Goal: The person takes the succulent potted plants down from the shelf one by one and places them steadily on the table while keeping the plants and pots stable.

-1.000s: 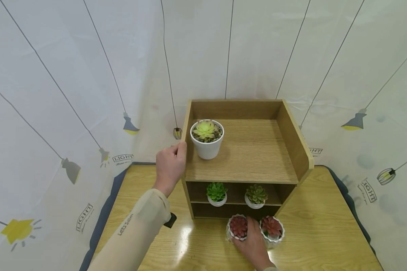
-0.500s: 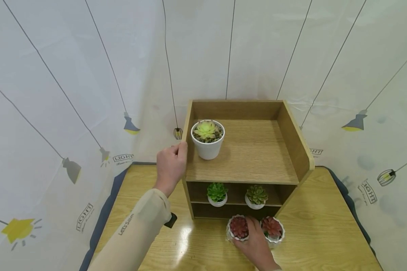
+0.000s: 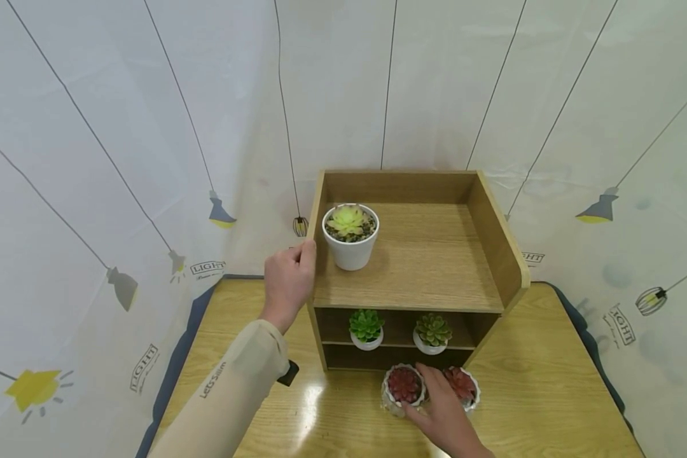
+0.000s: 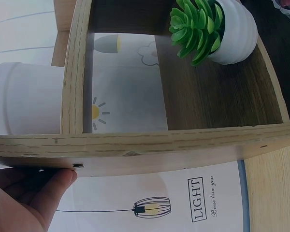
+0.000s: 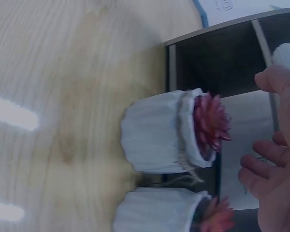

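Observation:
A wooden shelf stands on the table. My left hand holds its left side panel, fingers curled and thumb against the outer face, as the left wrist view also shows. My right hand has spread fingers beside a white fluted pot with a red succulent, and in the right wrist view a gap separates the hand from this pot. A second red succulent in a similar pot stands to the right, partly behind my right hand. Both pots are in front of the shelf.
On the top board, at the left, stands a white pot with a pale green succulent. Below it are two small potted plants, bright green and darker green. Patterned cloth hangs behind and beside the wooden table.
My right hand has let go of the left red-succulent pot and shifted slightly right, uncovering more of it and covering part of the other. My left hand stays on the panel.

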### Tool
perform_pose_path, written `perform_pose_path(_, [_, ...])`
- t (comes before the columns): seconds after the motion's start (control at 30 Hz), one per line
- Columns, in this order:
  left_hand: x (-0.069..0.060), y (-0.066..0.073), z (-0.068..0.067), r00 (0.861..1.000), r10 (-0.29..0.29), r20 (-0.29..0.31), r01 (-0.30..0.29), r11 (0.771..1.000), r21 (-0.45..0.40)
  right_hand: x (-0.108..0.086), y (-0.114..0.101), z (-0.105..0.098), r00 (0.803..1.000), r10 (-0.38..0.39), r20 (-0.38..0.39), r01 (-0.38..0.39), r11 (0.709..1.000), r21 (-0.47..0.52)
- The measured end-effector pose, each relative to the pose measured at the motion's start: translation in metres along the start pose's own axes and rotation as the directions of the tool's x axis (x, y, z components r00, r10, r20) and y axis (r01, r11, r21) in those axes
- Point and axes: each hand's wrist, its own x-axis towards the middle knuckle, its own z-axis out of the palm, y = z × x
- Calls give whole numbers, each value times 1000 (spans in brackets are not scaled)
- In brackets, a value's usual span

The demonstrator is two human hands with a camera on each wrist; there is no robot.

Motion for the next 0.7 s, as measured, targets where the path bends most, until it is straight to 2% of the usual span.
perform_pose_path(0.13, [0, -1, 0, 1000, 4, 1, -4, 1000, 1, -2, -8, -13, 999, 20, 37, -21, 1000, 16])
perform_pose_path(0.33, [0, 0, 0, 1000, 8, 0, -8, 1000, 1, -5, -16, -33, 998, 36, 51, -34, 999, -24])
perform_pose_path(0.57, [0, 0, 0, 999, -20, 25, 21, 1000, -7, -9, -21, -52, 1000, 9, 4, -9, 1000, -13])
perform_pose_path(0.7, [-1, 1, 0, 999, -28, 29, 28, 999, -17, -10, -23, -62, 1000, 29, -1, -29, 1000, 12])
